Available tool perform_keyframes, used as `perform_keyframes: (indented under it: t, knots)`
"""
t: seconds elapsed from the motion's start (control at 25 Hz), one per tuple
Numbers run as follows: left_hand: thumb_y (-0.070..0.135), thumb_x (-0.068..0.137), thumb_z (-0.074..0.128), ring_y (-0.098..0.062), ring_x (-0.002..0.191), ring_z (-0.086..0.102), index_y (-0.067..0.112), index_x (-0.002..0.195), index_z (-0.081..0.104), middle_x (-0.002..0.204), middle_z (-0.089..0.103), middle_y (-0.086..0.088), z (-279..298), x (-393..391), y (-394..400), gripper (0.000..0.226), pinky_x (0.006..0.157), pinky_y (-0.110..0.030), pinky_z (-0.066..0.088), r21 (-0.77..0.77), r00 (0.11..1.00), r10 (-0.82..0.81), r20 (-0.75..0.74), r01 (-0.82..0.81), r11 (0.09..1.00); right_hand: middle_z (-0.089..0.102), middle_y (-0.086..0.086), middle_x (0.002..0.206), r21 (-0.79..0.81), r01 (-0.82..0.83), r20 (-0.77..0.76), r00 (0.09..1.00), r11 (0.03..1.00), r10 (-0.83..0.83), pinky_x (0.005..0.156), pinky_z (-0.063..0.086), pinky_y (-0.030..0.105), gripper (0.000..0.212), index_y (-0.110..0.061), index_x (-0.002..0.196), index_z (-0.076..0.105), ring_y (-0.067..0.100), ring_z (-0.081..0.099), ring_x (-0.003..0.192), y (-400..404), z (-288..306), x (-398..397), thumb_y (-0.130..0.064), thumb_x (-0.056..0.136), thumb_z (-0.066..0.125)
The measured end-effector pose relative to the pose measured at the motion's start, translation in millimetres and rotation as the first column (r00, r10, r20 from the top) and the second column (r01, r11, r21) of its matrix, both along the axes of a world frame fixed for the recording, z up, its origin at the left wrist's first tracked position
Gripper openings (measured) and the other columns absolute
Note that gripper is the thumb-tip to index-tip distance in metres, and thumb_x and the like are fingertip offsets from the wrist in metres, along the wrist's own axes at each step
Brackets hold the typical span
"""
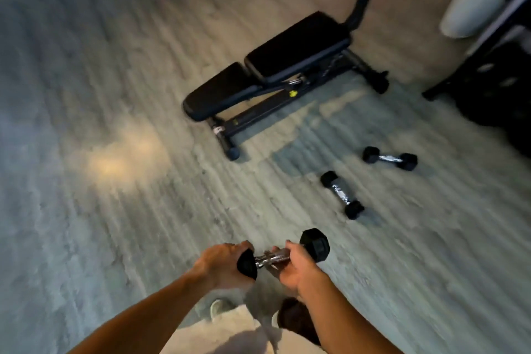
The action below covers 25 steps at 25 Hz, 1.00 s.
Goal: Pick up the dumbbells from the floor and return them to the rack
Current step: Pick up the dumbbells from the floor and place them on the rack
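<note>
Held dumbbell [283, 256] is off the floor [100, 123], carried crosswise in front of the body with both hands. Left hand [222, 263] is cupped over the left hex head, right hand [296, 267] is wrapped on the chrome handle just inside the right head. So left grip is clamped on the head, right grip clamped on the handle. Main risk as I read it: the left hold is on a smooth head, not the knurl, so a slip there drops that end straight toward the feet, which are directly below. Second risk: two more dumbbells lie on the floor ahead, the nearer one [342, 195] and the farther one [390, 158], well apart from the hands but probably in the walking line to the rack [488, 46] at the right edge; easy to kick or trip on one with eyes on the load. Bench [267, 77] foot also sticks out nearby. Frame is motion-blurred, so the head is turning fast, and footing may be poorly judged. Rack is dark, so I cannot tell which slots are free.
</note>
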<state>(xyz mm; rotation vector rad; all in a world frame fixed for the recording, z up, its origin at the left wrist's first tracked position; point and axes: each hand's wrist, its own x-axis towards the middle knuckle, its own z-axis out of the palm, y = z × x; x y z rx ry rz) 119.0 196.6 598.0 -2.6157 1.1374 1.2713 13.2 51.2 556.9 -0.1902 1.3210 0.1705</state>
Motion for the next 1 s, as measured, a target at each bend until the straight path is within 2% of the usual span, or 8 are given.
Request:
perform_keyframes:
  t: [0.2, 0.32, 0.4, 0.48, 0.56, 0.76, 0.88, 1.0]
  knots:
    - [0.066, 0.051, 0.058, -0.02, 0.09, 0.066, 0.048, 0.11, 0.043, 0.098, 0.069, 0.007, 12, -29, -150, 0.063, 0.075, -0.033, 0.056, 0.0, 0.955, -0.293, -0.042, 0.293, 0.956, 0.059, 0.015, 0.085, -0.115, 0.275, -0.016, 0.96, 0.955, -0.279, 0.068, 0.053, 0.048, 0.015, -0.008, 0.093, 0.047, 0.031, 0.06, 0.072, -112, 18, -66, -0.02, 0.102, 0.047]
    - [0.065, 0.05, 0.062, -0.021, 0.093, 0.066, 0.047, 0.109, 0.044, 0.1, 0.07, 0.007, 12, -53, -240, 0.064, 0.071, -0.031, 0.05, -0.071, 0.899, -0.431, -0.079, 0.426, 0.902, 0.06, 0.015, 0.087, -0.156, 0.403, -0.03, 0.911, 0.902, -0.412, 0.08, 0.05, 0.054, 0.015, -0.008, 0.093, 0.045, 0.032, 0.06, 0.073, -182, 27, -107, -0.02, 0.102, 0.046]
    - [0.066, 0.047, 0.064, -0.019, 0.095, 0.066, 0.048, 0.107, 0.045, 0.1, 0.07, 0.009, 13, -68, -300, 0.066, 0.066, -0.03, 0.042, -0.118, 0.856, -0.511, -0.083, 0.501, 0.858, 0.06, 0.015, 0.09, -0.193, 0.488, -0.024, 0.865, 0.851, -0.501, 0.072, 0.052, 0.052, 0.014, -0.007, 0.097, 0.046, 0.031, 0.061, 0.075, -225, 31, -133, -0.02, 0.102, 0.045]
    - [0.066, 0.046, 0.064, -0.018, 0.097, 0.065, 0.048, 0.106, 0.045, 0.102, 0.069, 0.01, 14, -82, -358, 0.066, 0.067, -0.03, 0.041, -0.16, 0.796, -0.599, -0.087, 0.582, 0.797, 0.06, 0.014, 0.087, -0.223, 0.561, -0.033, 0.813, 0.797, -0.582, 0.066, 0.052, 0.049, 0.012, -0.008, 0.101, 0.046, 0.029, 0.061, 0.074, -265, 34, -156, -0.02, 0.103, 0.044]
    - [0.064, 0.048, 0.064, -0.019, 0.097, 0.065, 0.046, 0.107, 0.046, 0.102, 0.069, 0.011, 18, -97, -413, 0.064, 0.068, -0.031, 0.044, -0.189, 0.717, -0.692, -0.087, 0.67, 0.718, 0.059, 0.015, 0.086, -0.246, 0.636, -0.035, 0.748, 0.732, -0.662, 0.068, 0.052, 0.049, 0.01, -0.008, 0.101, 0.045, 0.03, 0.059, 0.074, -303, 39, -175, -0.018, 0.103, 0.044]
    - [0.066, 0.045, 0.067, -0.019, 0.091, 0.065, 0.048, 0.108, 0.046, 0.099, 0.068, 0.012, 30, -145, -540, 0.069, 0.065, -0.029, 0.046, -0.215, 0.568, -0.823, -0.016, 0.802, 0.558, 0.057, 0.017, 0.093, -0.283, 0.809, 0.033, 0.546, 0.516, -0.837, 0.084, 0.049, 0.052, 0.011, -0.006, 0.099, 0.045, 0.031, 0.059, 0.076, -389, 50, -226, -0.016, 0.103, 0.042]
    - [0.07, 0.044, 0.066, -0.021, 0.099, 0.065, 0.047, 0.113, 0.046, 0.106, 0.069, 0.01, 28, -174, -602, 0.076, 0.077, -0.031, 0.053, -0.211, 0.499, -0.866, 0.015, 0.848, 0.485, 0.057, 0.017, 0.09, -0.276, 0.842, 0.039, 0.492, 0.464, -0.87, 0.074, 0.052, 0.053, 0.012, -0.004, 0.1, 0.044, 0.032, 0.06, 0.074, -437, 43, -254, -0.015, 0.103, 0.041]
    - [0.069, 0.043, 0.068, -0.019, 0.096, 0.064, 0.048, 0.11, 0.046, 0.102, 0.068, 0.014, 16, -208, -672, 0.073, 0.074, -0.03, 0.05, -0.199, 0.47, -0.882, 0.019, 0.867, 0.457, 0.055, 0.018, 0.086, -0.236, 0.865, 0.044, 0.465, 0.443, -0.884, 0.063, 0.054, 0.048, 0.015, -0.003, 0.111, 0.044, 0.031, 0.059, 0.071, -499, 20, -288, -0.015, 0.103, 0.04]
